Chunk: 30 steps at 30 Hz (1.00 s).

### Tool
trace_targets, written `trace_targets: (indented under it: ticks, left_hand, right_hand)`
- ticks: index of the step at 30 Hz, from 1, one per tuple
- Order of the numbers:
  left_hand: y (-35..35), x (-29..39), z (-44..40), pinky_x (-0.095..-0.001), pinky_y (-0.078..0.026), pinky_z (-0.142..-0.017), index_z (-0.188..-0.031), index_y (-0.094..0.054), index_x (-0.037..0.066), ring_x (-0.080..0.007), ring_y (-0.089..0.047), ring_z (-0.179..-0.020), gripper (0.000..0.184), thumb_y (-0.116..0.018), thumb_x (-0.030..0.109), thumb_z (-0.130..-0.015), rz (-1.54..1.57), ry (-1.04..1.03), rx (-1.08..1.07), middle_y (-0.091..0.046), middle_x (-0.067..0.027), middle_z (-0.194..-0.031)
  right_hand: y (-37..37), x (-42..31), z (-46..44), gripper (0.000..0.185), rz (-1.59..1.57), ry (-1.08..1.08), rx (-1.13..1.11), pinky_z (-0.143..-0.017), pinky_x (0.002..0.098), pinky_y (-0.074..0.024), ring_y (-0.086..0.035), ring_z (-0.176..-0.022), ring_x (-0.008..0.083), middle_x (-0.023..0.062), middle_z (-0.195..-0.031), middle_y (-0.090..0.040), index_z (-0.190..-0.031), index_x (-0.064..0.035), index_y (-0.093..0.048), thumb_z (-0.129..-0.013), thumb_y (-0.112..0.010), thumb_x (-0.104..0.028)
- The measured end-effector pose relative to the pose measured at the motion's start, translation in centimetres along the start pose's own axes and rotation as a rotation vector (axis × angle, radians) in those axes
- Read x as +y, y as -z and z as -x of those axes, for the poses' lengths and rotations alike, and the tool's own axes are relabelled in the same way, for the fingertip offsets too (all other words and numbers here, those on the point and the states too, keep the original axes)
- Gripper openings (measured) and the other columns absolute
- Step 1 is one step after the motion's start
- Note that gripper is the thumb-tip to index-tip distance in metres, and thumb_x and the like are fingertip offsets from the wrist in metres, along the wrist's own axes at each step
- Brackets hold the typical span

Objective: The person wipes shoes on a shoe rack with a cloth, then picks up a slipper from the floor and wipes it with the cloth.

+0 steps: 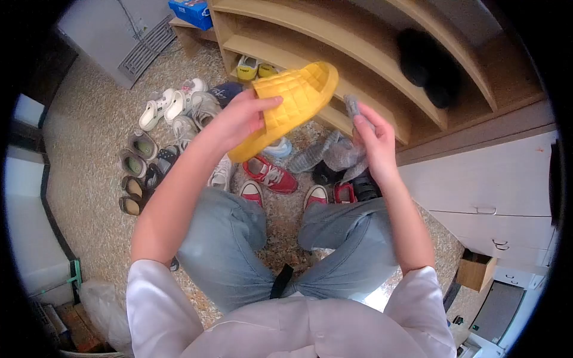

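Observation:
My left hand (243, 116) grips a yellow quilted slipper (292, 101) near its middle, thumb on top of the strap. The slipper is tilted, its toe pointing up and right toward the shelf. My right hand (376, 137) pinches a crumpled grey cloth (346, 153) that hangs down from the fingers; its exact kind is hard to tell. Below the slipper, a red sneaker (273, 176) with white laces lies on the floor in front of my feet. Black footwear (327, 173) shows partly behind the cloth.
A wooden shoe rack (310, 39) stands ahead, with black shoes (427, 65) on a shelf at right and yellow-and-white shoes (247, 68) low down. Several pairs, including white clogs (156, 110), line the floor at left. White cabinets (477, 185) stand at right.

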<state>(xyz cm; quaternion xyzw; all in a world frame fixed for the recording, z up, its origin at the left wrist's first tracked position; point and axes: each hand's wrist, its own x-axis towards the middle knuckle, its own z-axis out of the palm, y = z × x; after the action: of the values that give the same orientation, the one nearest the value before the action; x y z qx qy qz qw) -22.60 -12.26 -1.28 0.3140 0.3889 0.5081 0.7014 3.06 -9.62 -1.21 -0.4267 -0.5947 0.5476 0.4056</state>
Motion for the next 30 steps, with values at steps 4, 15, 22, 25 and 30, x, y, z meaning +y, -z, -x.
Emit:
trace_targets:
  ticks: [4, 15, 22, 25, 30]
  left_hand:
    - [-0.1, -0.8, -0.3, -0.0340, -0.045, -0.094, -0.125, -0.043, -0.003, -0.0217, -0.054, -0.111, 0.040, -0.055, 0.010, -0.089, 0.082, -0.017, -0.035, -0.052, -0.0124, -0.124]
    - [-1.5, -0.4, 0.2, -0.0323, -0.048, -0.088, -0.121, -0.047, -0.001, -0.0200, -0.060, -0.101, 0.039, -0.059, 0.012, -0.087, 0.071, 0.012, 0.076, -0.059, -0.0100, -0.114]
    - [-1.4, -1.6, -0.1, -0.0313, -0.049, -0.085, -0.118, -0.052, 0.000, -0.0186, -0.061, -0.097, 0.038, -0.063, 0.012, -0.083, 0.010, -0.101, -0.022, -0.061, -0.0095, -0.111]
    - [-1.2, -1.6, 0.0, -0.0310, -0.050, -0.085, -0.118, -0.052, 0.000, -0.0185, -0.062, -0.095, 0.039, -0.063, 0.011, -0.083, 0.055, -0.032, 0.027, -0.062, -0.0093, -0.110]
    - [-1.8, -1.4, 0.5, -0.0306, -0.050, -0.084, -0.119, -0.052, -0.001, -0.0187, -0.061, -0.097, 0.040, -0.063, 0.009, -0.082, -0.027, -0.060, 0.108, -0.062, -0.0096, -0.109]
  right_hand:
    - [-1.2, 1.1, 0.0, 0.022, 0.487, 0.428, 0.088, -0.081, 0.0285, -0.0487, -0.065, -0.094, 0.0224, 0.0146, -0.104, -0.066, -0.106, -0.0011, -0.063, -0.086, -0.057, -0.008]
    - [-2.9, 1.9, 0.3, 0.027, 0.750, 0.629, 0.090, -0.064, 0.0358, -0.0512, -0.064, -0.074, 0.0297, 0.0133, -0.084, -0.064, -0.106, -0.0085, -0.064, -0.080, -0.059, -0.005]
    - [-4.1, 1.2, 1.2, 0.040, 0.984, 0.777, -0.037, -0.048, 0.0365, -0.0471, -0.057, -0.053, 0.0243, 0.0067, -0.060, -0.049, -0.108, -0.0186, -0.064, -0.070, -0.063, -0.005]
    - [-2.5, 1.7, -0.6, 0.043, 0.991, 0.838, 0.093, -0.048, 0.0379, -0.0470, -0.058, -0.054, 0.0257, 0.0080, -0.064, -0.054, -0.108, -0.0191, -0.063, -0.069, -0.062, -0.003]
    - [-3.1, 2.1, -0.3, 0.043, 0.904, 0.849, 0.056, -0.048, 0.0358, -0.0479, -0.059, -0.055, 0.0259, 0.0088, -0.066, -0.056, -0.108, -0.0186, -0.064, -0.068, -0.063, -0.003]
